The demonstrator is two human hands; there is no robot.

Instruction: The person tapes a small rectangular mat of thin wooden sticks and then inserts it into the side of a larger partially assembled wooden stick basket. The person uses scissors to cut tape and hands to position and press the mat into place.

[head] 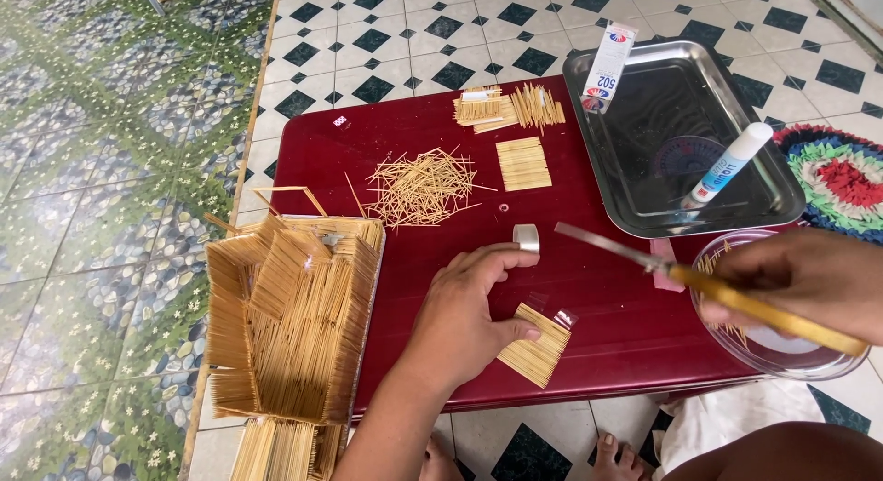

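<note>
Our left hand point(464, 306) presses its thumb on a flat mat of sticks point(535, 345) near the front edge of the red table point(607, 306), and its fingers pinch a tape roll point(526, 237). Our right hand point(809, 279) grips yellow scissors point(708, 283), blades open, above the table.

- Low dark-red table point(598, 315) on a checkered tile floor point(386, 40);
- on it — loose toothpicks point(421, 187); flat toothpick panels point(522, 163); a steel tray point(644, 122); a toothpick house point(294, 325) at its left edge.
</note>
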